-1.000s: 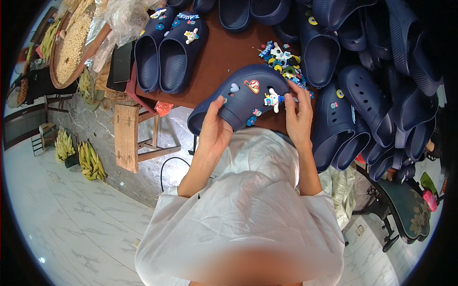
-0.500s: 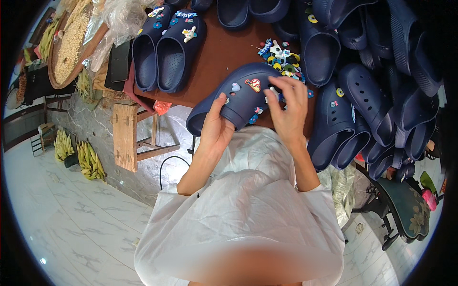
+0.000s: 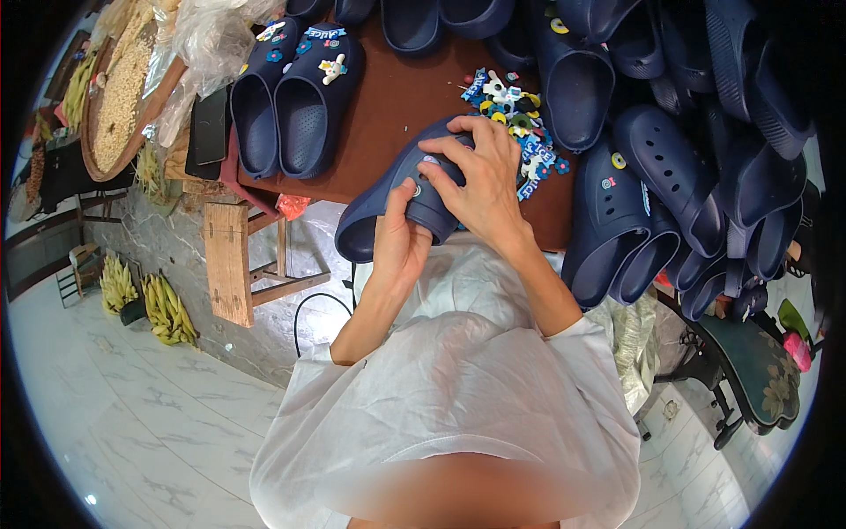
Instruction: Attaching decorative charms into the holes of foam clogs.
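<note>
Over the brown surface (image 3: pixel 388 97), our left hand (image 3: pixel 401 242) and right hand (image 3: pixel 480 176) both gripped a navy foam clog (image 3: pixel 388 207); we judged it might slip off the edge, knocking the colourful rubber charms (image 3: pixel 520 123).

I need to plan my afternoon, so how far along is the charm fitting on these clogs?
Done: a pair of clogs with charms sits on the table. In hand: the left hand and right hand grip one navy clog. Left: a pile of loose charms and a heap of clogs, mostly bare.
</note>
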Demonstrator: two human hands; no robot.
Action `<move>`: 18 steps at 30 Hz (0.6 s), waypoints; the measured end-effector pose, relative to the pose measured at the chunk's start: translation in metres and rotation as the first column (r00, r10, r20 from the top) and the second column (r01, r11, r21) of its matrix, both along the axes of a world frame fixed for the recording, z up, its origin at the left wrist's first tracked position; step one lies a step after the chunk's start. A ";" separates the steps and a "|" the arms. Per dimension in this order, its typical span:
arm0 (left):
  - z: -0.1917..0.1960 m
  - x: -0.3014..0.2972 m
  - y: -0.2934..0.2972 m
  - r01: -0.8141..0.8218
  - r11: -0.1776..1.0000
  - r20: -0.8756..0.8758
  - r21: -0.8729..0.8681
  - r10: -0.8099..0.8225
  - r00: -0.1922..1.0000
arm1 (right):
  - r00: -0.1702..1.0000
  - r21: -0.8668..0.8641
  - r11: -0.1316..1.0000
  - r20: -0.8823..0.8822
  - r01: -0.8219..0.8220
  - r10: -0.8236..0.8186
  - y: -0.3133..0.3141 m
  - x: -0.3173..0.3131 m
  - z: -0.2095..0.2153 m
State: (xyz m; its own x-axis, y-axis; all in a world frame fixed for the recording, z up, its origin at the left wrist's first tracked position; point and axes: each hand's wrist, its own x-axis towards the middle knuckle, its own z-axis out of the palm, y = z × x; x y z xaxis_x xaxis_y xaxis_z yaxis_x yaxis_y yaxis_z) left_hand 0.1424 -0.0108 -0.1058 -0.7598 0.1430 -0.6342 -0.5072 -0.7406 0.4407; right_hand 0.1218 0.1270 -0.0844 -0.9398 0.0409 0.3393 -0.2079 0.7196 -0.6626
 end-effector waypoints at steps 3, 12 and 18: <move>-0.003 -0.001 0.000 0.008 1.000 0.005 0.007 -0.008 1.000 | 1.000 -0.032 0.999 0.025 -0.013 0.014 0.004 -0.001 0.000; 0.011 -0.002 0.005 -0.015 0.999 -0.001 -0.032 0.015 1.000 | 0.998 -0.021 0.998 0.014 -0.062 0.062 0.016 -0.004 -0.008; 0.013 -0.001 0.006 0.013 0.998 -0.034 -0.059 -0.015 0.999 | 0.981 -0.036 0.981 0.024 -0.192 0.193 0.033 -0.005 -0.007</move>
